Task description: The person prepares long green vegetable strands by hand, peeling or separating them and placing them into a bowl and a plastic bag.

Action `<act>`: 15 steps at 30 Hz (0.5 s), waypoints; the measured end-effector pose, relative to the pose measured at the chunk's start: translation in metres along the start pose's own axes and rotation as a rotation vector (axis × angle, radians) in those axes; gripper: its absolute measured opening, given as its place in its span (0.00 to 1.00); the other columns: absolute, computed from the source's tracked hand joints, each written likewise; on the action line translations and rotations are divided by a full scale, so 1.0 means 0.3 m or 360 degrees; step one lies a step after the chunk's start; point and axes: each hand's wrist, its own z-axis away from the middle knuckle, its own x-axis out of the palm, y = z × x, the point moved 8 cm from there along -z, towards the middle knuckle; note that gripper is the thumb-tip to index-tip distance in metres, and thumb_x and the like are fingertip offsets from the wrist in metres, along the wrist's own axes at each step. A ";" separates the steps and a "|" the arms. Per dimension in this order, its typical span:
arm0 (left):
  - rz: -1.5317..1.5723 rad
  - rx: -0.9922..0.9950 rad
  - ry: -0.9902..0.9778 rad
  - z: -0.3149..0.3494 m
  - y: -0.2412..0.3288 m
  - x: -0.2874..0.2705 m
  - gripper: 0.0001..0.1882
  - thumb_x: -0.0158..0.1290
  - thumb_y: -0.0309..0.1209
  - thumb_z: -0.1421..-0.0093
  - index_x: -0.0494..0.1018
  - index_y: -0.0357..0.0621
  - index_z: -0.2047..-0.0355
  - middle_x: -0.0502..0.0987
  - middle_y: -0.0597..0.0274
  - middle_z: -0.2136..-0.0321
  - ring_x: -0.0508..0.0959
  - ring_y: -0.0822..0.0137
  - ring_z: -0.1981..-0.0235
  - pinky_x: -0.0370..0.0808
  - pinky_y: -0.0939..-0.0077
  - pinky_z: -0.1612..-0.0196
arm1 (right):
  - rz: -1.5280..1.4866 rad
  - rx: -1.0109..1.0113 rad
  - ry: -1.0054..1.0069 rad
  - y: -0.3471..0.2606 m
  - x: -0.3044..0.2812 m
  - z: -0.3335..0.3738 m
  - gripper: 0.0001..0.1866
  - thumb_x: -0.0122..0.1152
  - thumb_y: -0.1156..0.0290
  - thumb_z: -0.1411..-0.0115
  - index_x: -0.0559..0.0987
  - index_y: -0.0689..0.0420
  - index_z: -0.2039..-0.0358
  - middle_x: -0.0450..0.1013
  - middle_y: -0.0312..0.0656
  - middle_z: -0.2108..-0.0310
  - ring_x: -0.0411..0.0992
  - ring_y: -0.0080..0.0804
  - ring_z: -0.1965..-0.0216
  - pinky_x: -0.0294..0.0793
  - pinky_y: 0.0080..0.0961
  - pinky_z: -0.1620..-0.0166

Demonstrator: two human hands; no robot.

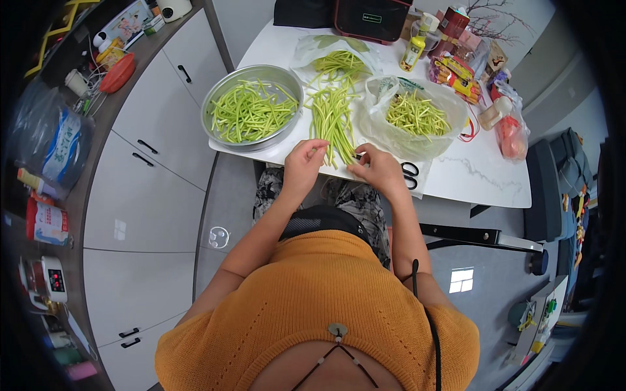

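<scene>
A bunch of long green garlic scapes [332,120] lies on the white table in front of me, its lower ends toward me. At its left edge, the fingers of my left hand [304,167] are pinched together against the stems; what is between them is too small to make out. On the other side, my right hand [382,171] has thumb and forefinger curled in a pinch by the stem ends, with a small dark bit at the fingertips. Black-handled scissors [409,174] lie beside my right hand, their blades hidden.
Cut green pieces fill a round metal basin [212,133] at the left. A clear plastic bag [427,144] of short cut pieces sits right; another bag [306,55] lies behind the bunch. Farther back stand a yellow bottle [412,52], snack packets [454,76] and a dark case [372,19].
</scene>
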 end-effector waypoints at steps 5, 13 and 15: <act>0.0031 -0.0039 -0.0022 0.000 -0.019 0.004 0.09 0.49 0.24 0.43 0.72 0.37 0.62 0.70 0.70 0.78 0.68 0.82 0.77 0.63 0.90 0.76 | 0.0109 -0.0047 0.0163 0.000 -0.020 -0.007 0.11 0.61 0.66 0.53 0.76 0.55 0.69 0.74 0.42 0.77 0.73 0.41 0.73 0.70 0.33 0.69; -0.0050 -0.0032 -0.0259 0.006 -0.047 0.049 0.10 0.48 0.23 0.43 0.72 0.37 0.60 0.72 0.65 0.70 0.71 0.77 0.69 0.68 0.86 0.64 | -0.0297 0.0054 0.0505 0.015 -0.191 0.022 0.06 0.58 0.70 0.49 0.78 0.58 0.71 0.73 0.43 0.80 0.71 0.31 0.78 0.69 0.24 0.72; -0.0081 0.0014 -0.0345 0.012 -0.015 0.068 0.11 0.47 0.23 0.43 0.72 0.37 0.59 0.71 0.64 0.66 0.72 0.76 0.67 0.68 0.85 0.62 | -0.0413 0.0036 0.0510 0.022 -0.189 0.020 0.06 0.58 0.72 0.49 0.77 0.60 0.70 0.72 0.40 0.81 0.70 0.25 0.79 0.68 0.21 0.73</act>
